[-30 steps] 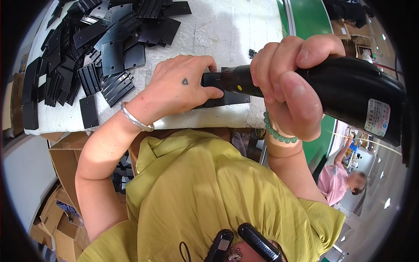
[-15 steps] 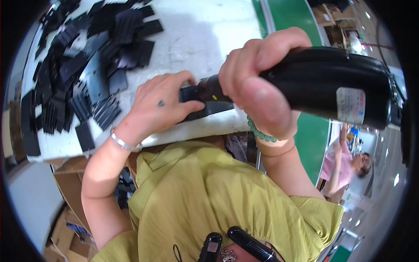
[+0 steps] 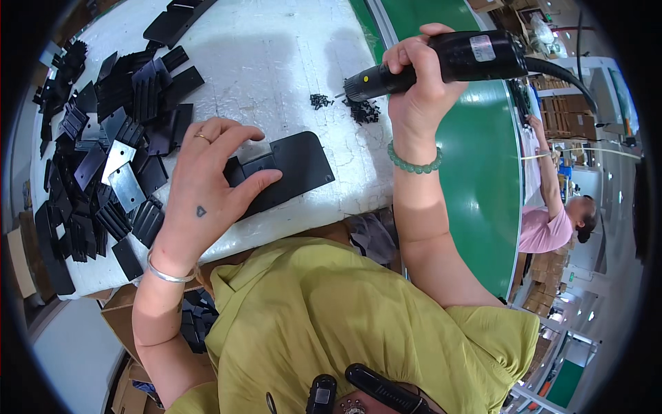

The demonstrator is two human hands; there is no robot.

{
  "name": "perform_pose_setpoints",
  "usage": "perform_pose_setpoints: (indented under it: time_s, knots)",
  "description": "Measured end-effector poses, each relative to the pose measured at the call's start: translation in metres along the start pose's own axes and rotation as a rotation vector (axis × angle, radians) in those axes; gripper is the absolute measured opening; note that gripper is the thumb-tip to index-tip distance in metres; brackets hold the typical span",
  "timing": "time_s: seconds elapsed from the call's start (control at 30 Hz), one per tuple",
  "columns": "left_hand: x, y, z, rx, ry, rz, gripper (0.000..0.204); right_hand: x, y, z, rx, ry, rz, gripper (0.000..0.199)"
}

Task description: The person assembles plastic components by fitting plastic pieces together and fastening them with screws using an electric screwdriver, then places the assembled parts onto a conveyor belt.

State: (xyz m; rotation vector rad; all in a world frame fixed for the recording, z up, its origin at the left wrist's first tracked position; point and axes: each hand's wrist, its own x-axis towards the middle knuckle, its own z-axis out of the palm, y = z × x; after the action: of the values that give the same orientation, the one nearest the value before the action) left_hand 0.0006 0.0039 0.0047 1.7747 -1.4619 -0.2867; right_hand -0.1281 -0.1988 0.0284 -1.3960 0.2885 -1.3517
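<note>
My right hand (image 3: 422, 76) is wrapped around a black electric screwdriver (image 3: 476, 55) with a cord at its rear end. Its thin bit points at a small pile of black screws (image 3: 362, 110) on the white work surface (image 3: 296, 76). Near the front edge, my left hand (image 3: 214, 165) steadies a flat black plate (image 3: 300, 165), thumb and fingers on either side of a smaller black piece (image 3: 258, 164) lying on it. The fingers and palm partly cover the plate's left end.
A heap of black plates and ribbed pieces (image 3: 131, 145) spreads over the left side, with more black plates (image 3: 172, 24) at the far edge. To the right is a green surface (image 3: 476, 179). A person in pink (image 3: 552, 224) is farther right. A cardboard box (image 3: 124, 310) stands below left.
My right hand has carried the screwdriver away from the black piece, up to the screw pile. My left hand stays at the plate, and its fingers have loosened; more of the plate shows.
</note>
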Motion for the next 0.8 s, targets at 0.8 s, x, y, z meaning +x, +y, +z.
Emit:
perform_pose_setpoints:
  time_s: [0.8]
  knots:
    - [0.072,-0.009,0.049,0.062,0.224,0.432,0.013,-0.006,-0.064,0.005,0.353,-0.185,-0.117,0.034]
